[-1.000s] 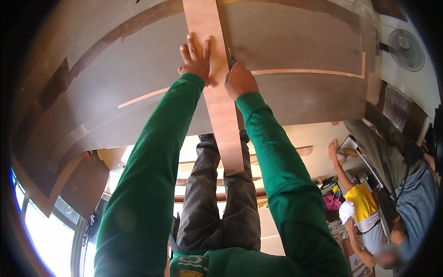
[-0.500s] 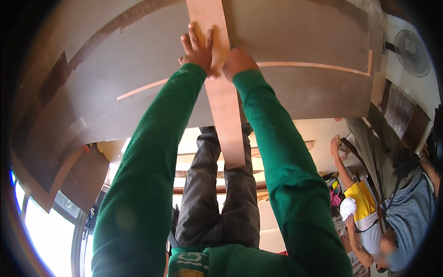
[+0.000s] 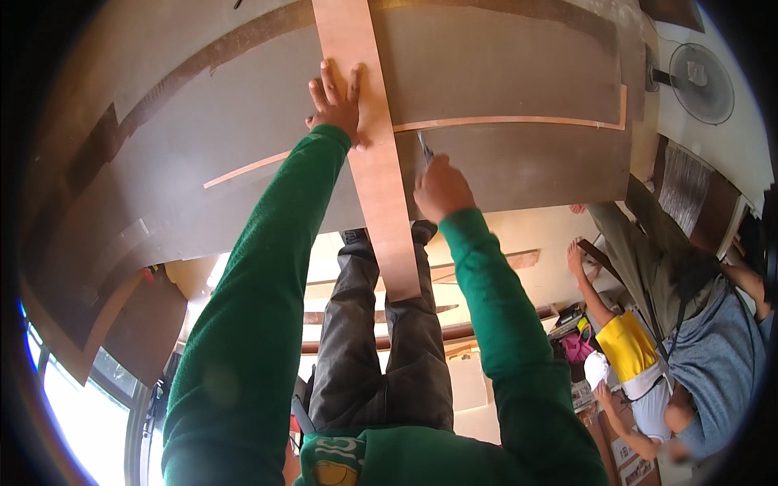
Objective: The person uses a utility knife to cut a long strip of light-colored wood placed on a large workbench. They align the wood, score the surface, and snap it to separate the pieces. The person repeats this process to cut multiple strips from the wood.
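A long pale-wood strip lies crosswise on a large dark board, its near end hanging over my legs. My left hand presses on this strip with fingers spread. Just right of it, my right hand is closed on a slim cutting knife, its tip near a narrow curved wood edging. The edging runs across the board, with a bend at its right end; its middle part is hidden by the wide strip and my left arm.
Two other people, one in grey-blue, one in yellow, are at the right. A fan is at upper right. A bright window and brown panels are at lower left. More wood strips lie below the board.
My right hand with the knife has moved down and rightward, away from the wide strip's edge. My left hand remains spread on that strip.
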Available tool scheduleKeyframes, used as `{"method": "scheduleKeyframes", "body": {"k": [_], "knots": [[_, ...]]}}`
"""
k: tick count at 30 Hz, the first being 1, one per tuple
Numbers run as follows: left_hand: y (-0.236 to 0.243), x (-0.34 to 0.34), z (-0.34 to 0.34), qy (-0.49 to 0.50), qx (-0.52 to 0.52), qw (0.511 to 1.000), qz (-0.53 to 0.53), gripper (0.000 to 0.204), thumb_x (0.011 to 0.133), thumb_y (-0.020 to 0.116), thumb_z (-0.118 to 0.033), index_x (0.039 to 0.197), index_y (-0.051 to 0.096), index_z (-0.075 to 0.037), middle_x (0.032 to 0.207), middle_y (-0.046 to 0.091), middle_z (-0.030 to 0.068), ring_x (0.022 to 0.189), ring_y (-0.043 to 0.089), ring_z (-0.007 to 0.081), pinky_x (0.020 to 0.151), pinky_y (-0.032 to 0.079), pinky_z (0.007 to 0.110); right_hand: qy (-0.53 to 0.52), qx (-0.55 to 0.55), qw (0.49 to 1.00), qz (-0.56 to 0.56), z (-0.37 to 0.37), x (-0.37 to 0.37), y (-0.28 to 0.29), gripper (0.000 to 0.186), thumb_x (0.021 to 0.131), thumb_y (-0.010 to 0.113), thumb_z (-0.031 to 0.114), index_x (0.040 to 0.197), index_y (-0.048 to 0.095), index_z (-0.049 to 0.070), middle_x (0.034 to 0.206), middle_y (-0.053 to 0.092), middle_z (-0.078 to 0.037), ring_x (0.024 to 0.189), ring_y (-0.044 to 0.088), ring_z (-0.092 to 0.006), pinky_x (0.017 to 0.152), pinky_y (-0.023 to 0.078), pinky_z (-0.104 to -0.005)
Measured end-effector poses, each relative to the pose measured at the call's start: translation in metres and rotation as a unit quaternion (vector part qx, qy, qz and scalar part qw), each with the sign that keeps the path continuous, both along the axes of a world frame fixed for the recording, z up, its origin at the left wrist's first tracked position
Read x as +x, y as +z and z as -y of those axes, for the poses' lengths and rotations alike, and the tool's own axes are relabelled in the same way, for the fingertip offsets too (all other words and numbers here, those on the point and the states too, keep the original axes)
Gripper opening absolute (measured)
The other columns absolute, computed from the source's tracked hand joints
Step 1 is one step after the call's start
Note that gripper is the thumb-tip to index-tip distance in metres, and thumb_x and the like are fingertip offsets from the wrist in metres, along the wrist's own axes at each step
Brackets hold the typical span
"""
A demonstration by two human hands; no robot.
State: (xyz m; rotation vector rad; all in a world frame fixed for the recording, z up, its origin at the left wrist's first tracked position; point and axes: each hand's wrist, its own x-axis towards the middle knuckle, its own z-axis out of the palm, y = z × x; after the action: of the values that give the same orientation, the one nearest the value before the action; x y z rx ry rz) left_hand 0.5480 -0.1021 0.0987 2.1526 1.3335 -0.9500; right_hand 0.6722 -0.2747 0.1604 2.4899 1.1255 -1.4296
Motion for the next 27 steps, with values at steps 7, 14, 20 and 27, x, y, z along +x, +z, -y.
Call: {"method": "scheduleKeyframes", "body": {"k": [7, 14, 20, 27], "knots": [[0.002, 0.012, -0.001, 0.034, -0.052, 0.998, 0.017, 0.155, 0.061, 0.099, -0.031, 0.159, -0.022, -0.037, 0.161, -0.035, 0.0244, 0.153, -0.002, 0.0528, 0.105, 0.045, 0.066, -0.052, 0.039, 0.998, 0.01, -0.075, -0.001, -0.042, 0.032, 0.094, 0.06, 0.015, 0.112, 0.046, -0.007, 0.103, 0.069, -0.033, 0.1, 0.068, -0.0481, 0.088, 0.055, -0.0539], [0.002, 0.01, -0.002, 0.028, -0.043, 0.999, 0.0, 0.154, 0.062, 0.098, -0.034, 0.159, -0.022, -0.037, 0.161, -0.034, 0.0244, 0.153, -0.002, 0.0531, 0.105, 0.047, 0.064, -0.055, 0.042, 0.998, 0.004, -0.084, -0.011, -0.055, 0.031, 0.097, 0.059, 0.019, 0.112, 0.046, -0.006, 0.102, 0.069, -0.034, 0.099, 0.068, -0.0486, 0.088, 0.055, -0.0545], [-0.004, 0.007, 0.0, 0.018, -0.037, 0.999, 0.006, 0.155, 0.061, 0.098, -0.035, 0.159, -0.022, -0.035, 0.162, -0.032, 0.0264, 0.152, 0.0, 0.0549, 0.102, 0.048, 0.065, -0.05, 0.056, 0.997, 0.002, -0.088, -0.01, -0.061, 0.032, 0.095, 0.06, 0.017, 0.112, 0.05, -0.007, 0.105, 0.068, -0.034, 0.102, 0.067, -0.0475, 0.089, 0.054, -0.0529], [-0.006, 0.011, 0.002, 0.006, -0.011, 1.0, -0.005, 0.153, 0.063, 0.097, -0.041, 0.16, -0.021, -0.036, 0.163, -0.03, 0.0256, 0.152, 0.002, 0.056, 0.102, 0.048, 0.066, 0.086, 0.035, 0.995, -0.021, -0.111, 0.0, -0.053, 0.034, 0.091, 0.061, 0.011, 0.114, 0.061, -0.013, 0.114, 0.067, -0.032, 0.111, 0.066, -0.0425, 0.092, 0.055, -0.0473]]}}
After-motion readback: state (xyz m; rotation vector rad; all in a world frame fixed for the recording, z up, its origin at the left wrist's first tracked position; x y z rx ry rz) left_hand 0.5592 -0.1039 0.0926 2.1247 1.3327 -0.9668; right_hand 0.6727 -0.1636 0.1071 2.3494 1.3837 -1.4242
